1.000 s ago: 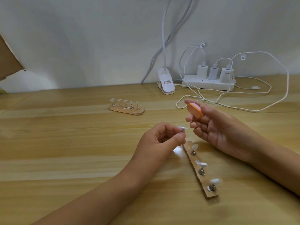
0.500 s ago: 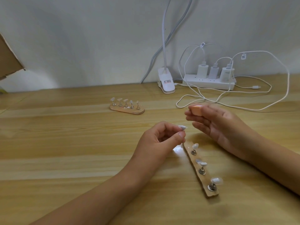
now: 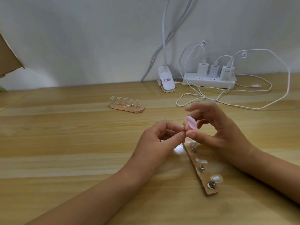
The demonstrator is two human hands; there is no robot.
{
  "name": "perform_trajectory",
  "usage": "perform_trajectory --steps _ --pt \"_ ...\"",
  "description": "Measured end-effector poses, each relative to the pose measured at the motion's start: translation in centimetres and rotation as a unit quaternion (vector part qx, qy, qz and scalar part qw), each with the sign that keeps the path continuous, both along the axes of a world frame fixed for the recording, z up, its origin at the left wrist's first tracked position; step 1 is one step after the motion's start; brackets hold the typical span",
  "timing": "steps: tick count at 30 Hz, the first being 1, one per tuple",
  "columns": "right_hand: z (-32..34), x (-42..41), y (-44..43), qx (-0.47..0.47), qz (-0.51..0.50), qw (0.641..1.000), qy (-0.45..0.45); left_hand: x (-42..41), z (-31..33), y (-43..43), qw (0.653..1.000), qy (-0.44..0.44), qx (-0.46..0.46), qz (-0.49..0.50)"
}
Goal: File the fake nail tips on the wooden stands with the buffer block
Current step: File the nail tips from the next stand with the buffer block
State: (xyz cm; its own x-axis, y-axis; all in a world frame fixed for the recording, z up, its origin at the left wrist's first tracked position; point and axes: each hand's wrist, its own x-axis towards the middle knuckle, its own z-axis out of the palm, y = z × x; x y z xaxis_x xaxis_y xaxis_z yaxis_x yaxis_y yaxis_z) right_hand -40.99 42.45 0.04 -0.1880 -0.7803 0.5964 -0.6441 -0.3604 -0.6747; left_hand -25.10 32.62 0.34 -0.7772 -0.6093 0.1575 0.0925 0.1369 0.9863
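Note:
My left hand [image 3: 159, 138] pinches a small nail-tip holder [image 3: 183, 128] between thumb and fingers; the tip itself is mostly hidden. My right hand [image 3: 215, 129] holds the pink-and-orange buffer block [image 3: 240, 125] between thumb and fingers, its pink face against that tip. Below the hands a wooden stand [image 3: 200, 169] lies on the table with three clear nail tips on metal pegs. A second wooden stand [image 3: 127, 107] with several nail tips sits farther back on the left.
A white power strip [image 3: 209, 82] with three chargers and looping white cables [image 3: 243, 101] lies at the back right. A white lamp clip [image 3: 166, 82] stands by the wall. A cardboard flap [image 3: 8, 57] juts in at the upper left.
My right hand has come down and left, turning the buffer block so its pink face meets the tip held in my left hand. My left hand has stayed almost in place.

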Motion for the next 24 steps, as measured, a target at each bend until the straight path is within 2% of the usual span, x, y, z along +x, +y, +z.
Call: perform_trajectory --steps 7,15,19,24 --pt "0.19 -0.13 0.01 0.012 -0.012 0.998 0.067 0.28 0.14 0.04 1.000 -0.011 -0.026 0.003" --pt "0.37 0.08 0.23 0.032 -0.008 0.998 0.044 0.12 0.11 0.05 1.000 -0.013 -0.027 0.007" --pt "0.34 0.19 0.13 0.024 0.000 1.000 0.007 0.24 0.15 0.01 0.999 -0.017 -0.030 0.009" --pt "0.45 0.10 0.11 0.030 0.047 0.991 -0.119 0.29 0.14 0.06 1.000 -0.009 -0.019 0.008"
